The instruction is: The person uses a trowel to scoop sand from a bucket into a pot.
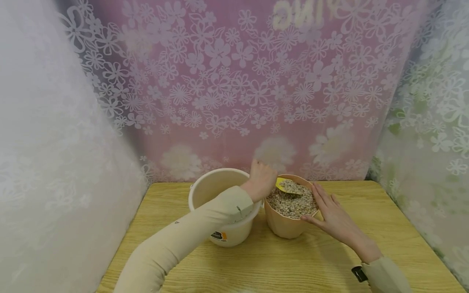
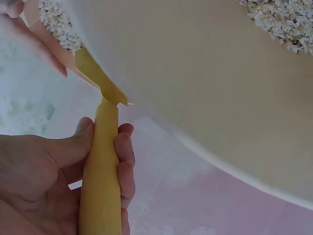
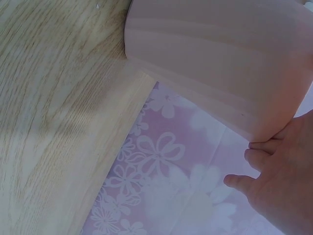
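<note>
My left hand (image 1: 261, 180) grips a small yellow hand shovel (image 2: 100, 181), fingers and thumb curled round its handle. The shovel's blade dips into pale, coarse gravel (image 1: 291, 206) and carries some of it. That gravel nearly fills a peach-coloured faceted pot (image 1: 283, 226). With fingers extended, my right hand (image 1: 335, 217) rests against the pot's right rim, thumb near the front edge; the right wrist view shows its fingertips at the rim. Left of the pot stands a cream bucket (image 1: 238, 232), my left forearm crossing over it. Some gravel (image 2: 286, 22) lies inside the bucket.
Both containers stand on a wood-grain table (image 1: 190, 268). A pink flower-patterned curtain (image 1: 227, 101) hangs behind the table, and pale sheets flank it left and right. The bucket and pot sit close beside each other. A dark band (image 1: 359, 274) shows at my right wrist.
</note>
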{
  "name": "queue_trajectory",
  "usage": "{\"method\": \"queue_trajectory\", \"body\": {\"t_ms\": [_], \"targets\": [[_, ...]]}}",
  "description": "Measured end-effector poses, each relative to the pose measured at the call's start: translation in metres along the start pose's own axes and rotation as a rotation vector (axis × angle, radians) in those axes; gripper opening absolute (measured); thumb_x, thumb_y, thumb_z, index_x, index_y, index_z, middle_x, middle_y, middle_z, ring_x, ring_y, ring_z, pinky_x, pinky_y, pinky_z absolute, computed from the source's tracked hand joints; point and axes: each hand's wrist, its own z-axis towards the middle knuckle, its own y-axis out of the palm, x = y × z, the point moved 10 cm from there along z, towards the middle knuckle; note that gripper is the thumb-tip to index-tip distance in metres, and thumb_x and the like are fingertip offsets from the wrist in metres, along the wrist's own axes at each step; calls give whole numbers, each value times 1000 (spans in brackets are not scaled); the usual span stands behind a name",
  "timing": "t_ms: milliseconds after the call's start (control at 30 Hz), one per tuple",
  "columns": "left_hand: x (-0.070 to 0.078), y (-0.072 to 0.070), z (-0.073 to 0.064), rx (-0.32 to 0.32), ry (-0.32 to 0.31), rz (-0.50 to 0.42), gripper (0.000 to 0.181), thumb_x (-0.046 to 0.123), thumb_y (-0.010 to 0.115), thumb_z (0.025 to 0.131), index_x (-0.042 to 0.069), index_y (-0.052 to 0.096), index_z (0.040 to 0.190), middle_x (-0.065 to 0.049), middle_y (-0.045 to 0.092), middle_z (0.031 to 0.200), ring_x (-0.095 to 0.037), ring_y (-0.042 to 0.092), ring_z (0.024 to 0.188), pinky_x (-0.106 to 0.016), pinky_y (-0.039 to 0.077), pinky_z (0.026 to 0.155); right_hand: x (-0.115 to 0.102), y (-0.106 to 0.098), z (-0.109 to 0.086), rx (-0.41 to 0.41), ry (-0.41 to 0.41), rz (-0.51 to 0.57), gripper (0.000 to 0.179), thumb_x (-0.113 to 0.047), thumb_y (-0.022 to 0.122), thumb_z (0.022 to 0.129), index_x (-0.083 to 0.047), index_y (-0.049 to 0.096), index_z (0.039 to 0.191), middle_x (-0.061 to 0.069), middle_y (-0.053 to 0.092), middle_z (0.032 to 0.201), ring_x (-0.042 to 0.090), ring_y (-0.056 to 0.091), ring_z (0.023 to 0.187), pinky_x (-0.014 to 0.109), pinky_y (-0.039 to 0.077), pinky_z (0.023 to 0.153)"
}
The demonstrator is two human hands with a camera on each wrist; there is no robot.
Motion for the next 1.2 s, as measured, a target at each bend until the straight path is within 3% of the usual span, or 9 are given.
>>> {"method": "queue_trajectory", "body": {"t_ms": [167, 400, 667, 833, 933, 1000, 1133, 1200], "targets": [[-1, -9, -2, 49, 18, 49, 41, 28, 53, 105, 24, 47, 65, 7, 43, 61, -12, 40, 58, -31, 29, 69, -1, 1, 0, -4, -3, 2, 105, -54, 66, 94, -5, 3, 162, 18, 3, 169, 43, 13, 153, 63, 9, 119], [-3, -17, -8, 16, 27, 158, 49, 24, 50, 104, 20, 28, 61, 5, 24, 57, -12, 23, 53, -29, 21, 60, -3, 1, 1, -10, -5, 4, 105, -54, 66, 94, -5, 4, 162, 18, 4, 169, 43, 14, 153, 64, 10, 118], [-1, -28, -18, -34, 92, 322, 36, 29, 49, 108, 25, 44, 72, 7, 36, 65, -12, 30, 63, -29, 23, 70, -3, 0, 2, -19, -1, -4, 105, -54, 66, 94, -5, 3, 162, 20, 5, 168, 45, 16, 152, 64, 11, 118], [-7, -44, -28, 97, 123, 406, 33, 24, 50, 107, 24, 48, 74, 7, 43, 72, -14, 33, 73, -31, 23, 77, -2, 0, 3, -22, 4, -6, 105, -55, 65, 94, -5, 3, 162, 21, 5, 168, 44, 15, 152, 64, 11, 118], [-21, -51, -35, 180, 82, 359, 30, 32, 54, 106, 22, 53, 77, 7, 49, 75, -15, 34, 76, -31, 25, 79, -1, 0, 2, -22, 8, -6, 104, -55, 65, 94, -4, 3, 162, 22, 6, 168, 44, 15, 152, 63, 10, 118], [-32, -49, -41, 183, 46, 285, 27, 33, 56, 105, 21, 56, 81, 6, 52, 79, -15, 36, 78, -31, 26, 79, -1, 1, 2, -21, 8, -7, 105, -54, 65, 94, -4, 3, 162, 23, 7, 168, 45, 15, 151, 64, 10, 118], [-55, -33, -53, 101, -28, 82, 19, 34, 58, 104, 19, 63, 94, 5, 60, 88, -15, 42, 83, -32, 29, 81, 0, 0, 2, -15, 5, -4, 104, -53, 66, 94, -4, 4, 162, 25, 7, 167, 48, 18, 149, 65, 12, 117], [-68, -21, -61, 51, -83, -31, 24, 40, 58, 103, 18, 66, 98, 4, 63, 92, -16, 46, 86, -34, 32, 84, 0, 0, 2, -16, 4, -1, 105, -53, 67, 94, -3, 4, 162, 25, 7, 167, 50, 20, 148, 66, 12, 116]]}}
